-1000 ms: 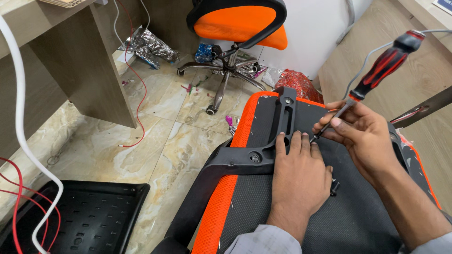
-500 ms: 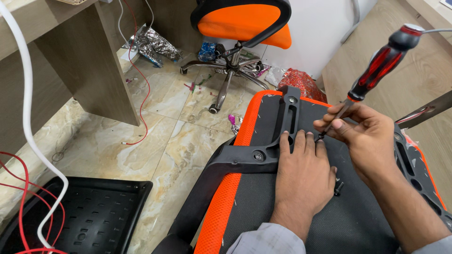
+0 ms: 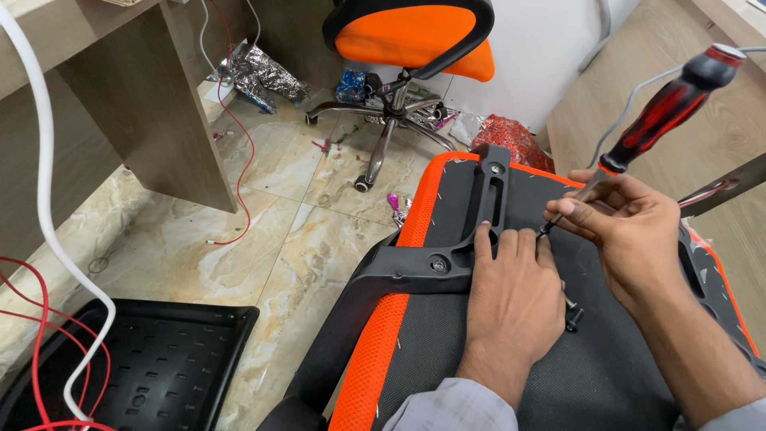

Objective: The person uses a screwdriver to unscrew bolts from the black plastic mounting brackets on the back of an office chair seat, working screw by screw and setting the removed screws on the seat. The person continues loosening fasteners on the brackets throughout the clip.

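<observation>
At centre frame: left hand (image 3: 515,291) lies flat, fingers open, pressing black armrest bracket (image 3: 447,255) onto orange-edged seat base (image 3: 511,351) | right hand (image 3: 630,227) grip closed around screwdriver (image 3: 650,132), tip at bracket | loose screws (image 3: 571,313) beside left hand | judged step: fastening; tip must seat squarely.

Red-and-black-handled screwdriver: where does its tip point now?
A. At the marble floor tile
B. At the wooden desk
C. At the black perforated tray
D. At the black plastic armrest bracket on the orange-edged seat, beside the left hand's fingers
D: the right hand holds the red-and-black-handled screwdriver with its tip down at the black plastic armrest bracket, beside the left hand.
</observation>
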